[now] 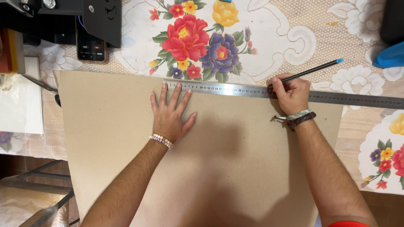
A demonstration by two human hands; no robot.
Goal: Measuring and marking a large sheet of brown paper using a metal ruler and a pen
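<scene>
Brown cardboard sheet (202, 168): large, plain, matte, unprinted; lies flat under both hands and overhangs the near edge of the table. Far edge runs just beyond the fingertips.

Steel ruler (252, 91): long, silver, graduated along its edge; lies across the sheet's far edge, its darker end passing well out to the right of the right hand and off the sheet.

Left hand (170, 115): flat, palm down, fingers spread wide on the cardboard, fingertips touching the near edge of the ruler at its left end. Bead bracelet at the wrist.

Right hand (292, 94): closed around a black pencil (311, 70) with a blue cap; pencil slants up and away to the right, its tip hidden at the ruler beside the thumb. Woven and dark bands at the wrist.

Floral tablecloth (261, 38): cream lace with red, purple and yellow flowers, beyond both hands.

Phone (90, 46): dark, upright rectangle, beyond and left of the left hand, partly under a black machine (63, 19).

White sheet (21, 101): blank, rectangular, far left of the left hand.

Blue object (389, 54): soft-looking, beyond and right of the right hand; kind cannot be told.
</scene>
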